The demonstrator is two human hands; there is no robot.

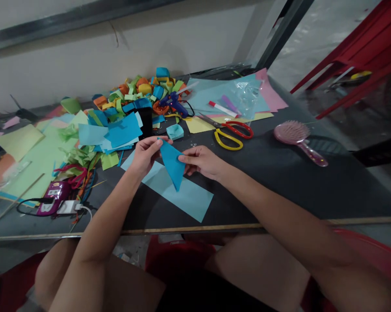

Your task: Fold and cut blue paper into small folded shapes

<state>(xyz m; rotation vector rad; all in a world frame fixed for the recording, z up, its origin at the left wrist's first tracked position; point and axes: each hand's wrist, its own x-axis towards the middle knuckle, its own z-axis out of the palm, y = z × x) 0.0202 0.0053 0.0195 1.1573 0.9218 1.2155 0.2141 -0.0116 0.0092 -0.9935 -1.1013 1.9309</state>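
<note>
A folded blue paper triangle [172, 164] is held above the dark table [279, 186], its tip pointing down. My left hand [145, 154] pinches its top left corner. My right hand [201, 160] pinches its right edge. Under both hands a light blue paper strip [185, 197] lies flat on the table. A small folded blue paper piece [175, 131] sits just behind my hands.
Scissors with red and yellow handles [231, 132], a pink hairbrush [297, 135], a blue glue gun [173, 102] and a red-capped marker [223, 109] lie beyond my hands. Piles of coloured paper scraps [140, 93] and sheets [29, 151] cover the left. A purple device with cables [52, 203] sits front left.
</note>
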